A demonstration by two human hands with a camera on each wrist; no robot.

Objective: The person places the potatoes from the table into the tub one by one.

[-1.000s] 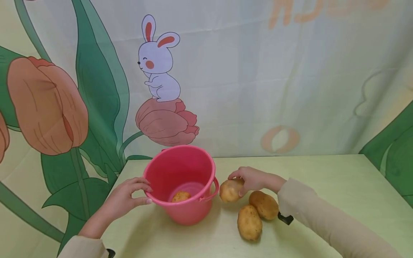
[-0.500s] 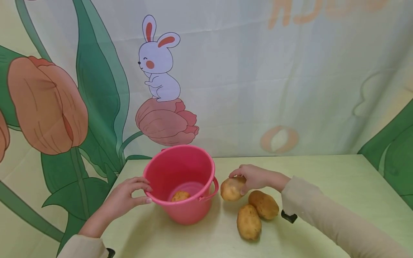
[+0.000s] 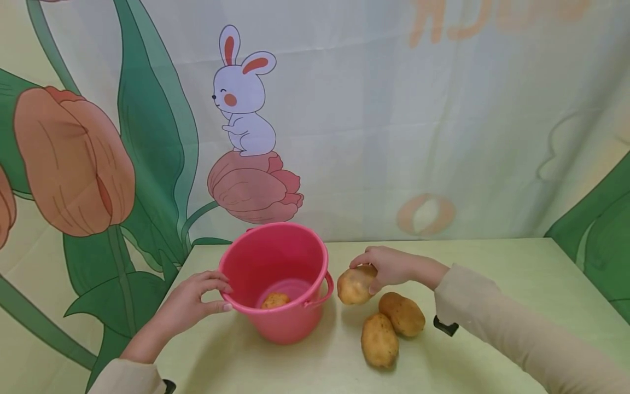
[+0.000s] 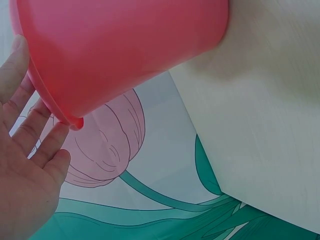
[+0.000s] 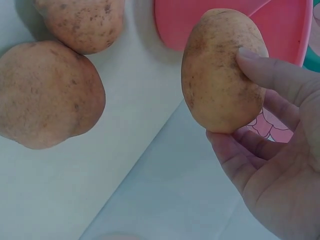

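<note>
A pink bucket (image 3: 280,323) stands tilted on the table, its mouth facing me, with one potato (image 3: 275,300) visible inside. My left hand (image 3: 197,302) holds the bucket's left rim; in the left wrist view the fingertips and thumb meet that rim (image 4: 44,95). To the right of the bucket, my right hand (image 3: 394,266) grips a second potato (image 3: 355,285) between thumb and fingers, shown closely in the right wrist view (image 5: 225,70). Two more potatoes lie touching on the table below it, one nearer me (image 3: 379,340) and one behind (image 3: 402,313).
The bucket's handle (image 3: 322,298) hangs on its right side, between the bucket and the held potato. Behind the pale table (image 3: 512,290) hangs a printed cloth (image 3: 354,137) with a rabbit and tulips. The table's back edge runs along that cloth.
My right hand has risen slightly and shifted a little to the right with the gripped potato. My left hand and the bucket stay in place.
</note>
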